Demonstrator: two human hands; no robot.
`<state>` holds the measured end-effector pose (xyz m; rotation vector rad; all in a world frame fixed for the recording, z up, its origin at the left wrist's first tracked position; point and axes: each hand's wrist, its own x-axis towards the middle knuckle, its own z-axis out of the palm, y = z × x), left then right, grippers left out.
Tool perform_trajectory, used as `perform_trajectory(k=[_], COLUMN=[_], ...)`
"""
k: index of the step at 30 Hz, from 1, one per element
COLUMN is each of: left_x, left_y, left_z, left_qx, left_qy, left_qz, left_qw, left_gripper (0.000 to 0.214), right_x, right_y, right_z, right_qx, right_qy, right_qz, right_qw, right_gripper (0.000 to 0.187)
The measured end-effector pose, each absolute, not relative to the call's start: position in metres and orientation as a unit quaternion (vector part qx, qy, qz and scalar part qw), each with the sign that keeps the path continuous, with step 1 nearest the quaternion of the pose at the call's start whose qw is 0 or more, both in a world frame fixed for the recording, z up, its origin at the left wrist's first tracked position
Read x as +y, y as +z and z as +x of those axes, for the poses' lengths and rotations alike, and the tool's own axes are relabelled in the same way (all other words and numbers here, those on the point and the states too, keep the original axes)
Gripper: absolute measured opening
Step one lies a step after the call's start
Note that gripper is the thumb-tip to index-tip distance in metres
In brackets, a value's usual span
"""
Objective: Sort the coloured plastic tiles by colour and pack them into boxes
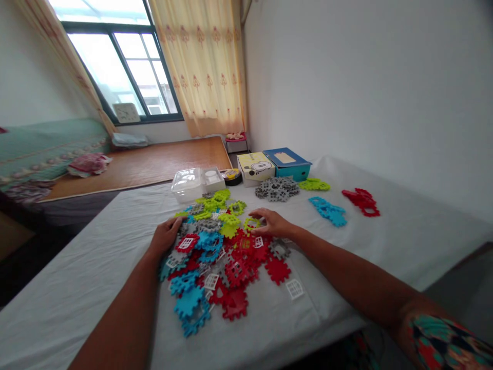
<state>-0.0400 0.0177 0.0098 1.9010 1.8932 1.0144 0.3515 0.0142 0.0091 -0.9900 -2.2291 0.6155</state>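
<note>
A mixed pile of gear-edged plastic building pieces lies on the table, with red pieces [235, 303], blue pieces [189, 302] and yellow-green pieces [210, 208] among grey ones. My left hand [168, 235] rests against the pile's left edge, fingers stretched forward beside grey and blue pieces; no piece shows held in it. At the pile's right side, my right hand [271, 223] has thumb and forefinger apart around a yellow-green ring-like piece [250, 224]. Small white window-frame pieces [295, 289] lie on and beside the pile.
Separate groups stand to the right: grey pieces [277, 190], yellow-green pieces [315, 184], blue pieces [328, 211] and red pieces [362, 201]. Behind are a clear plastic box [187, 185], a tape roll [231, 177], a yellow-white box [256, 168] and a blue box [287, 163]. A wall borders the right.
</note>
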Motion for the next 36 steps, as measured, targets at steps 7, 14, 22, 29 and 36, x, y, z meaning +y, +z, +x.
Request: perform_trajectory(k=[7, 14, 22, 29, 36], left_x=[0.022, 0.022, 0.021, 0.016, 0.015], left_y=[0.008, 0.009, 0.010, 0.014, 0.011], left_z=[-0.045, -0.046, -0.044, -0.037, -0.036], left_qx=[0.656, 0.660, 0.664, 0.664, 0.661], left_qy=[0.354, 0.349, 0.345, 0.352, 0.358], left_qz=[0.654, 0.652, 0.649, 0.645, 0.641], left_qw=[0.131, 0.131, 0.137, 0.137, 0.154], left_gripper=[0.050, 0.051, 0.053, 0.049, 0.052], right_x=[0.055, 0.091, 0.078, 0.035, 0.015], right_y=[0.021, 0.016, 0.014, 0.005, 0.025], right_z=[0.458, 0.544, 0.510, 0.422, 0.324], right_qx=[-0.718, -0.555, -0.597, -0.754, -0.857], right_qy=[0.156, -0.078, -0.029, 0.079, 0.156], right_qz=[-0.556, -0.695, -0.637, -0.538, -0.396], right_qw=[0.388, 0.450, 0.487, 0.368, 0.289], right_gripper=[0.058, 0.045, 0.038, 0.028, 0.028])
